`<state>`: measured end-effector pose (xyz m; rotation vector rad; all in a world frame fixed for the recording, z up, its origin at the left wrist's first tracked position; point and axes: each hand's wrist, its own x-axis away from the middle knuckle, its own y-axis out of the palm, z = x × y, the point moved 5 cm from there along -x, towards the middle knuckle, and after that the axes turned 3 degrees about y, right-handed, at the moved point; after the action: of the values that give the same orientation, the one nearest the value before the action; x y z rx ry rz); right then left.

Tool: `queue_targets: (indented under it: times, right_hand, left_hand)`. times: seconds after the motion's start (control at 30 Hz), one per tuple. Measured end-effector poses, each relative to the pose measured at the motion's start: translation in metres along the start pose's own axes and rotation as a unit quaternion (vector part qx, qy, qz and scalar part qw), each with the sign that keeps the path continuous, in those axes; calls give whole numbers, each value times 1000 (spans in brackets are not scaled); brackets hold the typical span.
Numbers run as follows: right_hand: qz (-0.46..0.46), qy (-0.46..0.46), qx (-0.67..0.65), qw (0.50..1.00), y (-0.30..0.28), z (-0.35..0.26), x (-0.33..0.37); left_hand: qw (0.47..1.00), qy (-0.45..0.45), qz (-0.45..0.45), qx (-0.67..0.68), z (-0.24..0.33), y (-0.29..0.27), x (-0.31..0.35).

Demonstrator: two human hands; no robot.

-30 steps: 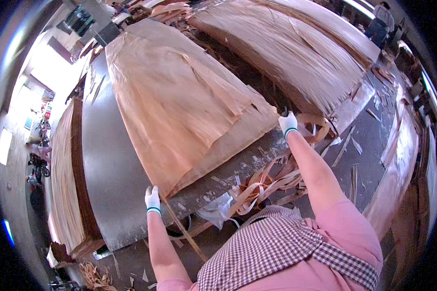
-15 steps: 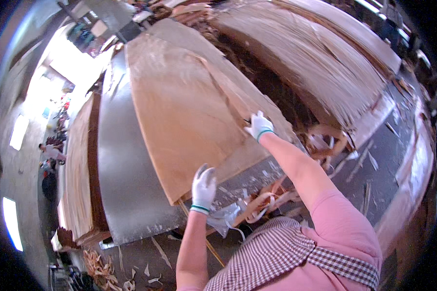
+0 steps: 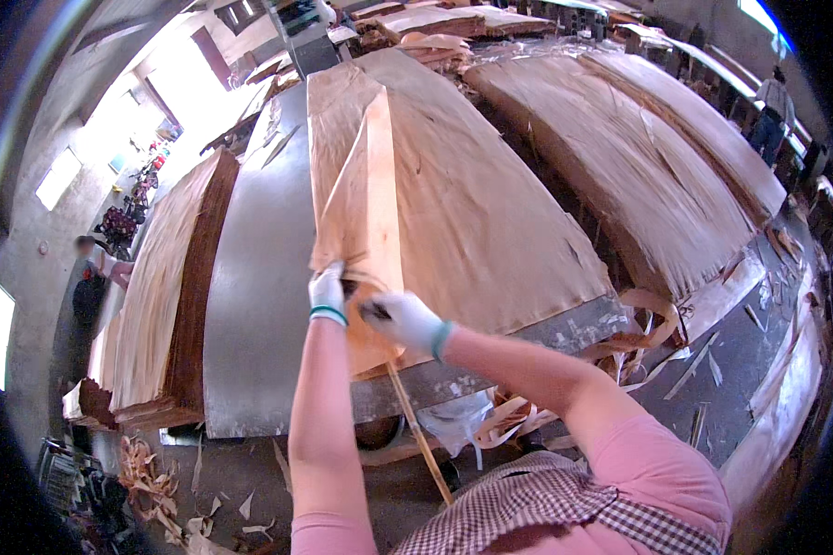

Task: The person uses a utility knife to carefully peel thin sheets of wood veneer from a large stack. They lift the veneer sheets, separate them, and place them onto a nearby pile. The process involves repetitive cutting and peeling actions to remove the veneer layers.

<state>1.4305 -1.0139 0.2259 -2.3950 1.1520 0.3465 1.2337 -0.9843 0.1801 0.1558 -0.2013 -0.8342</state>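
A thin tan wood veneer sheet (image 3: 342, 176) lies on the table, its right part folded over to the left in a long pale flap. At its near end my left hand (image 3: 328, 292), in a white glove with a green cuff, pinches the sheet's edge. My right hand (image 3: 405, 321), gloved the same, is closed just right of it over the flap's near end. Its fingertips look dark and somewhat blurred, so what they hold cannot be made out. Beneath both hands a thin wooden stick (image 3: 415, 427) slants down from the table edge toward my apron.
The smooth grey metal tabletop (image 3: 254, 277) shows at left. Tall veneer stacks stand on the left (image 3: 171, 305) and the right (image 3: 611, 166). Veneer scraps (image 3: 148, 490) litter the floor. One person (image 3: 93, 277) is at far left, another (image 3: 773, 111) at far right.
My right hand has moved left from the sheet's right side, beside my left hand. The sheet's right part is now folded leftward, baring the veneer under it. My left hand has closed on the edge.
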Motion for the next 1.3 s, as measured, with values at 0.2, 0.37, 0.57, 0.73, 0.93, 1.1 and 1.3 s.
queue_targets:
  times: [0.2, 0.37, 0.57, 0.73, 0.93, 1.1, 1.3]
  right_hand:
    - [-257, 197, 247, 913, 99, 41, 219]
    - [-201, 409, 193, 869, 167, 34, 269]
    - [-88, 401, 178, 894, 166, 31, 265]
    - [90, 427, 50, 899, 121, 31, 255]
    - [50, 341, 162, 925, 105, -5, 159]
    - [9, 303, 301, 904, 112, -4, 93]
    - [37, 306, 347, 886, 99, 5, 72]
  left_hand:
    - [993, 87, 77, -5, 67, -169, -40]
    - [980, 123, 154, -15, 83, -308, -75]
    - [954, 113, 274, -41, 67, -423, -81]
    - [933, 97, 343, -45, 61, -435, -49]
    - [913, 156, 375, -39, 36, -493, -36]
    - [898, 130, 417, -52, 8, -538, -36]
    - [885, -8, 465, -12, -25, -553, -23]
